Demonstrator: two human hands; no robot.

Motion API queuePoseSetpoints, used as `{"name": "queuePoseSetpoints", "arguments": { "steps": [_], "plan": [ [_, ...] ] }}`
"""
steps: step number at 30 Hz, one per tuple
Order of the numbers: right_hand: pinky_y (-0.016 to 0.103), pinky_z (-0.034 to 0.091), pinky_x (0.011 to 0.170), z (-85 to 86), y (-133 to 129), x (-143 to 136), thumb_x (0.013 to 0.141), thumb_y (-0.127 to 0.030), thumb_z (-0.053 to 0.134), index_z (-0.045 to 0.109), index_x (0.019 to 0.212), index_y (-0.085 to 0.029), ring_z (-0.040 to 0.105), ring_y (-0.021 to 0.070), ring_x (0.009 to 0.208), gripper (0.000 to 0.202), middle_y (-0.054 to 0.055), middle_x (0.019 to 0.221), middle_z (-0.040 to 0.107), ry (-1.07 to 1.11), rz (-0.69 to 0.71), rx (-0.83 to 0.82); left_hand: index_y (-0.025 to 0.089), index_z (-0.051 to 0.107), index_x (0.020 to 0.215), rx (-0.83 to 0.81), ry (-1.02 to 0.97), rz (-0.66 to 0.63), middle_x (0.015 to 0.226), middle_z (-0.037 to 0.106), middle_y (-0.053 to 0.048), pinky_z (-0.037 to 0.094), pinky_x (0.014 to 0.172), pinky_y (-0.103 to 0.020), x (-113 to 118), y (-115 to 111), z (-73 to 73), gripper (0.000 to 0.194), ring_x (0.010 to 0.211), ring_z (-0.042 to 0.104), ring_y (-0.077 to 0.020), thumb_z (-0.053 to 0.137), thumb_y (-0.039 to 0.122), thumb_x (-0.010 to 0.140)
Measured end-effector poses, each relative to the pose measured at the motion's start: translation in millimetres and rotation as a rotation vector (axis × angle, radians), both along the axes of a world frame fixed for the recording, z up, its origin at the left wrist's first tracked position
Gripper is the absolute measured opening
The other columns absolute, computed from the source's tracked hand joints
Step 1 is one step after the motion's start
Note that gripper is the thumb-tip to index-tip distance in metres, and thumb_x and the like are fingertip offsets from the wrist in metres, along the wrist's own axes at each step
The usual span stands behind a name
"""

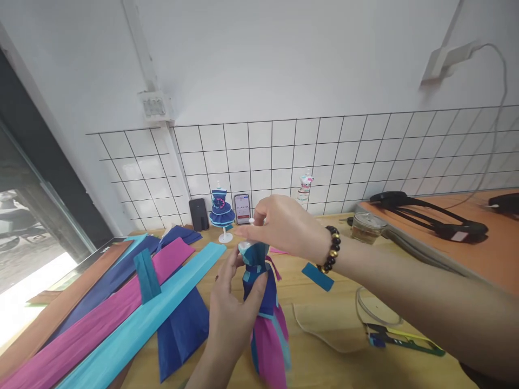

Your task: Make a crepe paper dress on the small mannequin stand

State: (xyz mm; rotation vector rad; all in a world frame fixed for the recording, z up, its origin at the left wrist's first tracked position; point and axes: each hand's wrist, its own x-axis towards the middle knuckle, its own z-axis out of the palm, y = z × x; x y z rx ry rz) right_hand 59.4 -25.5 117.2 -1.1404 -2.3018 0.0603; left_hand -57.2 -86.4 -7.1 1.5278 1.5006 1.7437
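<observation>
A small dress form in a blue, teal and pink paper dress (270, 340) stands tilted at the middle of the wooden table. My left hand (235, 302) is wrapped round its waist from the left, thumb in front. Above it, my right hand (279, 224), with a beaded bracelet at the wrist, has its thumb and finger pinched together beside the white neck knob (252, 221); whether they grip the top edge or the knob is hidden. A teal paper piece (318, 276) lies right of the dress.
Long crepe strips, among them a light blue one (150, 319), cover the left. Behind stand a finished blue dress form (221, 210), a timer phone (243, 209) and a dark phone (198, 214). A glass (367, 227), scissors (405, 340) and cord (324, 343) are right.
</observation>
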Motion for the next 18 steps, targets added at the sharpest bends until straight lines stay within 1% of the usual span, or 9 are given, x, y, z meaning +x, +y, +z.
{"name": "queuePoseSetpoints", "arguments": {
  "steps": [2, 6, 9, 12, 14, 15, 17, 18],
  "plan": [
    [0.025, 0.028, 0.049, -5.8, -1, -5, 0.076, -0.057, 0.054, 0.058, 0.050, -0.017, 0.049, 0.0121, 0.051, 0.048, 0.001, 0.048, 0.054, -0.007, 0.002, 0.041, 0.022, 0.045, 0.126, -0.034, -0.077, -0.029, 0.106, 0.063, -0.008, 0.039, 0.092, -0.041, 1, 2, -2.9, 0.061, 0.106, 0.055, -0.0257, 0.066, 0.036, 0.070],
    [0.026, 0.029, 0.050, -16.2, 2, -10, 0.076, -0.059, 0.052, 0.056, 0.048, -0.019, 0.052, 0.0157, 0.056, 0.049, 0.003, 0.049, 0.055, 0.040, 0.013, 0.080, 0.021, 0.041, 0.128, -0.082, -0.254, -0.147, 0.102, 0.065, -0.008, 0.041, 0.090, -0.040, 1, 7, -7.2, 0.065, 0.103, 0.056, -0.0256, 0.066, 0.034, 0.069],
    [0.026, 0.030, 0.049, -21.3, 2, -5, 0.077, -0.057, 0.052, 0.060, 0.055, -0.020, 0.051, 0.0139, 0.053, 0.045, 0.001, 0.052, 0.058, 0.124, 0.063, 0.000, 0.022, 0.040, 0.128, -0.102, -0.356, -0.216, 0.099, 0.066, -0.007, 0.042, 0.088, -0.040, -1, 10, -7.4, 0.067, 0.098, 0.059, -0.0249, 0.067, 0.033, 0.068],
    [0.024, 0.036, 0.050, -31.5, 0, 9, 0.081, -0.052, 0.050, 0.066, 0.072, -0.020, 0.055, 0.0133, 0.057, 0.037, 0.001, 0.066, 0.064, 0.266, 0.141, -0.140, 0.022, 0.039, 0.129, -0.109, -0.418, -0.247, 0.093, 0.067, -0.005, 0.043, 0.086, -0.039, -3, 14, -7.4, 0.070, 0.093, 0.061, -0.0237, 0.068, 0.032, 0.066],
    [0.025, 0.042, 0.057, -45.8, -2, 19, 0.079, -0.050, 0.054, 0.066, 0.086, -0.021, 0.059, 0.0157, 0.069, 0.032, 0.002, 0.079, 0.066, 0.363, 0.144, -0.206, 0.020, 0.040, 0.127, -0.107, -0.446, -0.251, 0.091, 0.067, -0.005, 0.043, 0.086, -0.039, -4, 17, -7.7, 0.069, 0.092, 0.061, -0.0234, 0.069, 0.031, 0.066],
    [0.027, 0.044, 0.061, -55.1, -4, 24, 0.076, -0.049, 0.057, 0.066, 0.093, -0.022, 0.060, 0.0177, 0.075, 0.033, 0.003, 0.083, 0.066, 0.385, 0.133, -0.241, 0.019, 0.042, 0.126, -0.104, -0.458, -0.255, 0.090, 0.067, -0.005, 0.043, 0.086, -0.039, -5, 18, -7.7, 0.067, 0.091, 0.061, -0.0232, 0.069, 0.031, 0.066],
    [0.031, 0.047, 0.067, -75.4, -8, 31, 0.073, -0.049, 0.061, 0.062, 0.108, -0.023, 0.061, 0.0206, 0.082, 0.043, 0.005, 0.091, 0.066, 0.406, 0.108, -0.349, 0.018, 0.047, 0.120, -0.102, -0.483, -0.271, 0.089, 0.067, -0.005, 0.044, 0.083, -0.036, -5, 19, -6.9, 0.059, 0.088, 0.061, -0.0219, 0.068, 0.031, 0.066],
    [0.034, 0.047, 0.072, -84.9, -10, 33, 0.072, -0.048, 0.064, 0.060, 0.112, -0.023, 0.061, 0.0215, 0.085, 0.047, 0.006, 0.094, 0.066, 0.410, 0.092, -0.383, 0.018, 0.049, 0.116, -0.105, -0.494, -0.278, 0.089, 0.067, -0.005, 0.044, 0.081, -0.035, -5, 19, -6.1, 0.054, 0.086, 0.061, -0.0209, 0.067, 0.030, 0.067]
  ]
}}
